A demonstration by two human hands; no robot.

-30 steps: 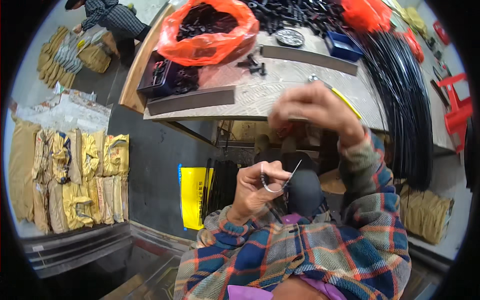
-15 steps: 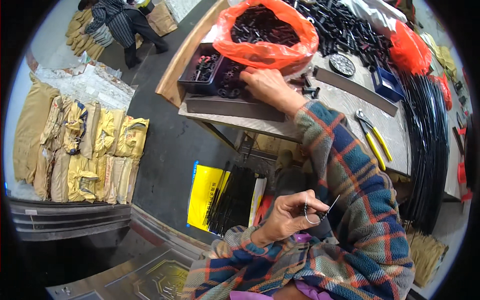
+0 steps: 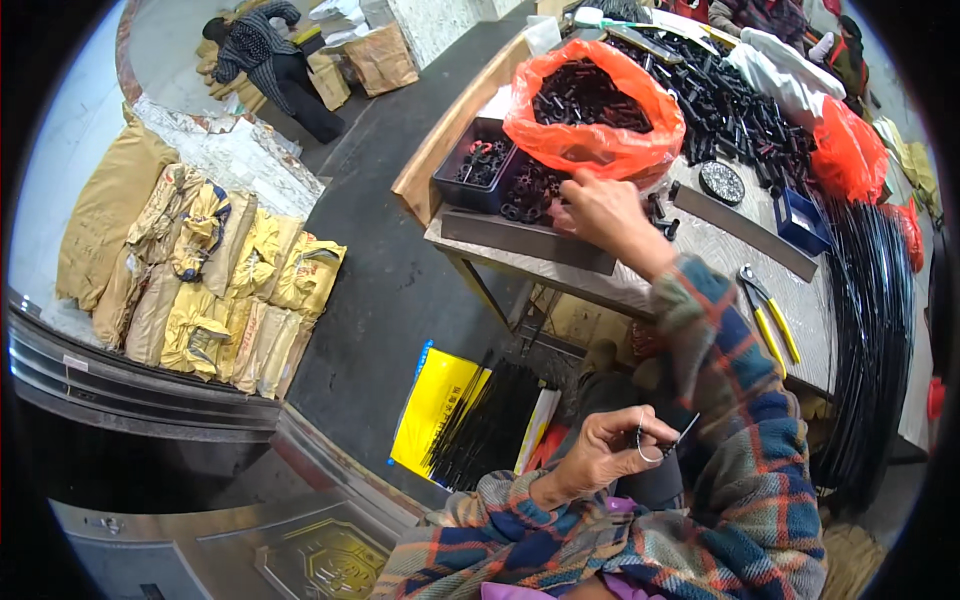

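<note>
My left hand (image 3: 612, 452) is closed in a pinch in front of my body. It holds a thin pale wire loop (image 3: 640, 436) and a slim metal rod (image 3: 687, 430), with small dark pieces at the fingertips. Up at the table, my right hand (image 3: 612, 215) is over the right edge of a bin of small black ring-shaped parts (image 3: 528, 190). Its fingers are curled together; what they hold, if anything, is hidden. Beside that bin stands a dark blue bin (image 3: 468, 190) with black and red bits. An orange plastic bag (image 3: 655, 150) full of black pieces sits just behind.
Yellow-handled pliers (image 3: 770, 320), a round dish (image 3: 721, 183), a blue box (image 3: 803, 222) and a metal bar (image 3: 745, 230) lie on the table. Long black strips (image 3: 870, 330) hang off its right side. More strips (image 3: 490, 420) lie below. Another person (image 3: 270, 70) bends over sacks.
The view has shifted, so the table sits further right. My right hand has drawn back from inside the bin toward its right edge. My left hand keeps its pinch on the wire loop and rod.
</note>
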